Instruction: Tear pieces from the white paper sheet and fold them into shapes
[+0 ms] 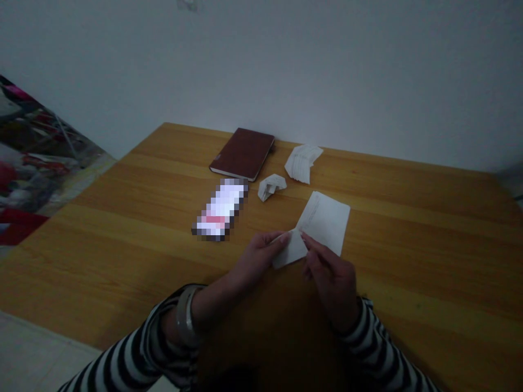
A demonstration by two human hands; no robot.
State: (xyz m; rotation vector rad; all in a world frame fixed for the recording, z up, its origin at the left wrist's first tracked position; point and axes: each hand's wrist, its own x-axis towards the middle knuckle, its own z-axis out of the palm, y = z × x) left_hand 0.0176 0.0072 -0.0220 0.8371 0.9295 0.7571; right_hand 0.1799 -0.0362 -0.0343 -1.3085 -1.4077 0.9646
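My left hand (260,253) pinches a small white sheet of paper (289,253) by its left side, thumb on top. On the same sheet's upper right edge, the thumb and fingers of my right hand (330,272) are closed. Just beyond my fingers lie flat white sheets of paper (329,220) with faint writing along the left edge. A folded paper piece (271,187) rests on the table farther back, and behind it to the right is a fanned set of folded papers (303,161).
The wooden table (408,234) reaches back to a plain wall (286,65). A dark red notebook (245,152) lies near its back edge. Closer in is a phone (221,209) with a lit, blurred screen. Cluttered items (32,158) show beyond the table's left side.
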